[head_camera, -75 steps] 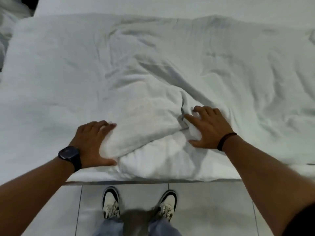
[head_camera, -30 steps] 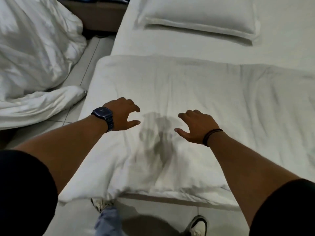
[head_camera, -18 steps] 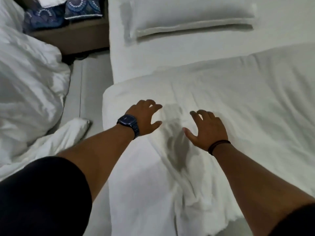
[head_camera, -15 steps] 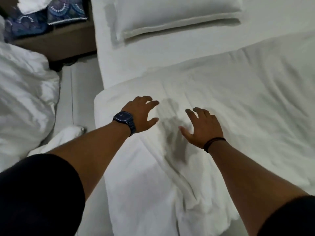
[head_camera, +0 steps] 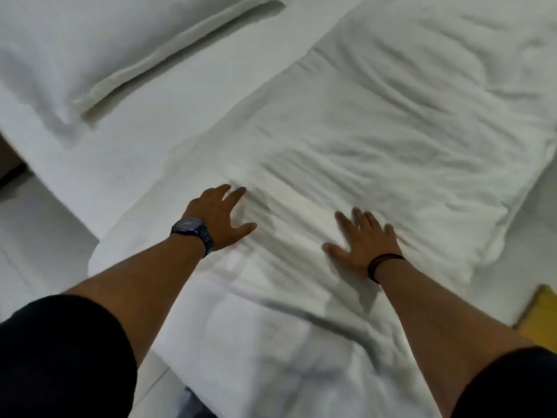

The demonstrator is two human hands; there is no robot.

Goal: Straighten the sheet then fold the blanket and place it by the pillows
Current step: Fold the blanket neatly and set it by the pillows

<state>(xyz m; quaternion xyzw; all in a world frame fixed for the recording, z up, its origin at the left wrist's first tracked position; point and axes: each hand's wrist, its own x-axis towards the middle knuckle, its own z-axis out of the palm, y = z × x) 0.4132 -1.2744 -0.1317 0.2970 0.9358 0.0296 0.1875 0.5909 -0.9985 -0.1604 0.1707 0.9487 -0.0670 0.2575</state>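
Where blanket meets sheet — pillow beyond.

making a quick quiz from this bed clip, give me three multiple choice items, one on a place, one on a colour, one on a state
1. Where is the pillow relative to the folded blanket?
A. upper left
B. on top of it
C. on the floor

2. What colour is the blanket?
A. blue
B. white
C. red

3. How are the left hand and right hand?
A. fists gripping cloth
B. open, fingers spread on the blanket
C. clasped together

Answers: 1 A, the pillow lies apart at upper left; 2 B, all white fabric; 3 B, both palms down, fingers spread.
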